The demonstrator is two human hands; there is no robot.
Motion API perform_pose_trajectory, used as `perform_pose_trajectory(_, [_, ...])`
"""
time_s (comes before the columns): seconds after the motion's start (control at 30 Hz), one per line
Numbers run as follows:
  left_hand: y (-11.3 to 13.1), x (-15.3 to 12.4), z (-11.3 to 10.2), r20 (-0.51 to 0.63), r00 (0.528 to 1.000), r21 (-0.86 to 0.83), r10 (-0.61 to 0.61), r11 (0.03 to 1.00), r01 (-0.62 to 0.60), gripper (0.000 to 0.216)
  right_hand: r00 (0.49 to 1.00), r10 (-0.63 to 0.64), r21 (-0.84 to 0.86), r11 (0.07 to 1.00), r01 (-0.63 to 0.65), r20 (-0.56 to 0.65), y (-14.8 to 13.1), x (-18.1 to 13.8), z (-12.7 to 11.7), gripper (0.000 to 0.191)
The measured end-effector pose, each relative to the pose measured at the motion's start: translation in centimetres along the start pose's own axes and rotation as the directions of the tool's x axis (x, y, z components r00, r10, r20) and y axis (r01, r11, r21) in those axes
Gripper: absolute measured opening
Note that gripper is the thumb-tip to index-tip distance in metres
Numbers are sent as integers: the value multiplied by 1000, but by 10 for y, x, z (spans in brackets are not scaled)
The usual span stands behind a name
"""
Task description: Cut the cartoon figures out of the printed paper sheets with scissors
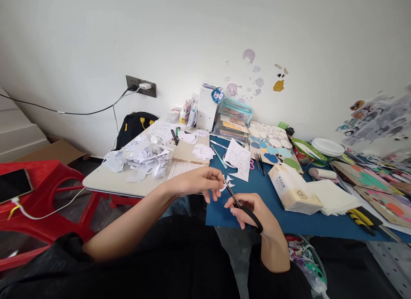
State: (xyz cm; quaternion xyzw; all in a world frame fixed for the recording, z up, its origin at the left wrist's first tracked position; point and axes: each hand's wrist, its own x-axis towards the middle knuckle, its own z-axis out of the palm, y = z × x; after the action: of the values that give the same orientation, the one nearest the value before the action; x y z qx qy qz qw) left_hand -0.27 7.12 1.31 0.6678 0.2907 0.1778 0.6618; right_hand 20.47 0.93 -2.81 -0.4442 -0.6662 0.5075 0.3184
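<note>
Near the front edge of the blue table top, my left hand (210, 182) pinches a small piece of white paper (222, 186) between thumb and fingertips. My right hand (248, 207) grips black-handled scissors (236, 199), whose blades point up and left and meet the paper. A narrow white strip of paper (229, 180) sticks out beside the blades. Just beyond lies a printed sheet (238, 158) with line drawings and a rounded notch cut out of its lower left edge. Most of the held piece is hidden by my fingers.
A heap of paper scraps (144, 155) covers the left table. Cut-out drawings (203, 151) lie on a wooden board (189, 152). Tweezers (260, 162) and pink-handled scissors (251, 163) lie past my hands. A tissue pack (293, 189) stands right; a red stool (41, 200) holds a phone (14, 184).
</note>
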Motion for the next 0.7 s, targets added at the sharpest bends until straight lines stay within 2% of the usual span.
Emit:
perform_pose_trajectory(0.37, [-6,-3,-26,5,1000,22,1,1000,-1,15,998,-2,42,999,0,60,2,25,4,16])
perform_pose_trajectory(0.7, [-5,-3,-55,11,996,-27,-87,996,87,10,992,-11,12,1000,9,128,-9,52,3,17])
